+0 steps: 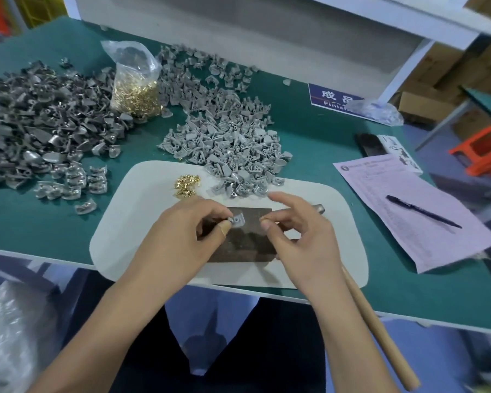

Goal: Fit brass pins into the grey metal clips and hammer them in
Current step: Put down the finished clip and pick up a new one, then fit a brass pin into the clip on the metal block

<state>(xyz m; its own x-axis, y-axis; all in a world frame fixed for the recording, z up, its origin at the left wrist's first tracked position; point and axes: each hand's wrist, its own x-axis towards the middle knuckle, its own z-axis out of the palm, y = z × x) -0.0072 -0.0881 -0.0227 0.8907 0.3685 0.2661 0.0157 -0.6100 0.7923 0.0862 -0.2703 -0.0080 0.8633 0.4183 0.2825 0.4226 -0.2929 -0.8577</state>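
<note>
My left hand point(182, 236) pinches a small grey metal clip point(237, 220) between thumb and fingers, just above a dark metal block point(250, 245). My right hand point(298, 236) is beside it, thumb and forefinger pressed together on something tiny, probably a brass pin point(262, 220), a short gap right of the clip. A small heap of loose brass pins point(186, 185) lies on the white mat point(119, 239). A hammer lies under my right forearm, its wooden handle point(380, 333) reaching off the table and its head point(319, 208) behind my right hand.
A pile of light grey clips point(227, 148) spills onto the mat's far edge. Darker parts point(40, 123) fill the left of the green table point(40, 222). A plastic bag of brass pins point(133, 89) stands behind. At right lie a pink form point(408, 205), a pen point(423, 211) and a blue sign point(332, 99).
</note>
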